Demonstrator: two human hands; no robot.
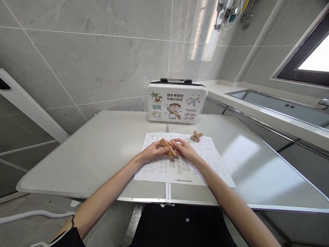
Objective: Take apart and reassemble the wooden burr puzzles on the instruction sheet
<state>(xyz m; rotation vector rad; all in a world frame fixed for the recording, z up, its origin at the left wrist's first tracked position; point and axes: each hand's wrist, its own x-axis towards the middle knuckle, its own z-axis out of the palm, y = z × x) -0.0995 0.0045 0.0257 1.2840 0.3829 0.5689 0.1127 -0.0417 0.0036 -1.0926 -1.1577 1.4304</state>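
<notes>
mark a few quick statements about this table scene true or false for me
1. The left hand holds a wooden block. True.
2. The case lies flat on the table. False: it stands upright.
3. The paper bears print. True.
4. The wooden cross is in the right hand. False: it lies apart, farther back.
5. The case's handle is black. True.

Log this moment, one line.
left hand: holds wooden puzzle piece | right hand: beside it | wooden cross: at far edge of printed sheet
</notes>
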